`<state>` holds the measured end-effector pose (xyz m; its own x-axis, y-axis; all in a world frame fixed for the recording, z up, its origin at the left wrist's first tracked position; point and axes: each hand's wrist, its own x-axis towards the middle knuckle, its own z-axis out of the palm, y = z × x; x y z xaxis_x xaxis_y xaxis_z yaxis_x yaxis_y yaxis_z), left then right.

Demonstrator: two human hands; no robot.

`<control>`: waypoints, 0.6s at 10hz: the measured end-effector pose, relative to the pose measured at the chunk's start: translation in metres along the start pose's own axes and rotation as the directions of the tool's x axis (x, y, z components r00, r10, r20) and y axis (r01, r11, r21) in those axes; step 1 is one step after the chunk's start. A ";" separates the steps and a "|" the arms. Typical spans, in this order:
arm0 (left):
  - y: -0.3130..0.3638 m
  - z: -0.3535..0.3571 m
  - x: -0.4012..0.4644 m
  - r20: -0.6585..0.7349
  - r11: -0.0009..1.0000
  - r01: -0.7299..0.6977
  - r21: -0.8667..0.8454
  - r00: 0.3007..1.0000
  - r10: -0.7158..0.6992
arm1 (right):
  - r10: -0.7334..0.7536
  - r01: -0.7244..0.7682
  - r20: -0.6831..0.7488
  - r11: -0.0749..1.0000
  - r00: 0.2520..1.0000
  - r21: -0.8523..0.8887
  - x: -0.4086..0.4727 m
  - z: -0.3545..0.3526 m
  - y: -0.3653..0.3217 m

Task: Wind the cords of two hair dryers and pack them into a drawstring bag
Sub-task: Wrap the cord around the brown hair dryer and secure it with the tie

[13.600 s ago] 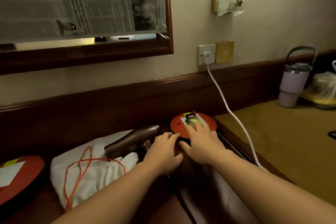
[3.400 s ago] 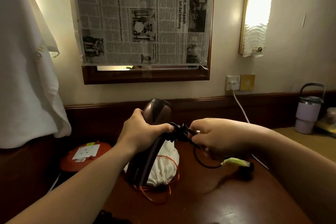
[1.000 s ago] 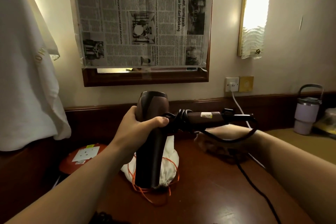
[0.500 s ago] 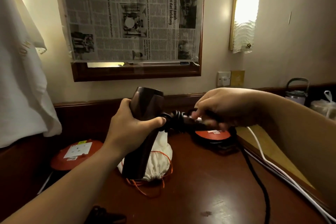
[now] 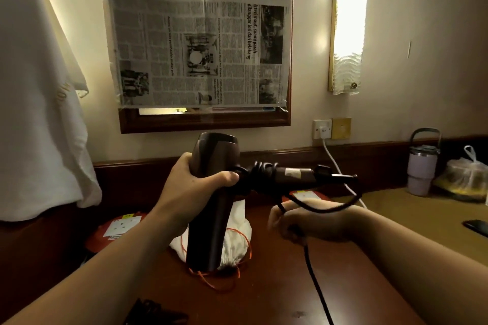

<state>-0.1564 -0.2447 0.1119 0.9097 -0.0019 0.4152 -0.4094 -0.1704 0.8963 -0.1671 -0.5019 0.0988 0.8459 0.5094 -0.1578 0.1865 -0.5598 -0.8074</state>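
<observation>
My left hand (image 5: 194,188) grips the barrel of a dark brown hair dryer (image 5: 211,208), held upright above the desk with its handle pointing right. A few turns of its black cord (image 5: 311,269) sit around the handle near the barrel. The cord loops off the handle's end and down into my right hand (image 5: 303,221), which is closed on it below the handle, then trails toward the front edge. Behind the dryer lies a white drawstring bag (image 5: 237,240) with an orange string. A dark object (image 5: 155,311) at the bottom edge is too cropped to identify.
Two red round extension reels sit on the desk, one at the left (image 5: 116,232), one behind my right hand (image 5: 306,196). A white cable (image 5: 338,166) runs from the wall socket (image 5: 322,129). A lilac tumbler (image 5: 422,166), a plastic bag (image 5: 467,177) and a phone (image 5: 478,227) are at the right.
My right hand has dropped from the dryer's handle to below it, carrying the cord around in a loop. My left hand keeps the dryer in the same hold.
</observation>
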 end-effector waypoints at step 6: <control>0.008 -0.016 -0.056 0.160 0.830 -0.176 0.529 0.981 0.106 | 0.187 -0.187 -0.109 0.982 0.976 0.005 -0.051 0.013 -0.036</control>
<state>-0.2115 -0.2307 0.0988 0.8604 -0.1773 0.4778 -0.4633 -0.6626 0.5885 -0.2236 -0.4989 0.1289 0.9153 0.3215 -0.2427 0.0222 -0.6419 -0.7665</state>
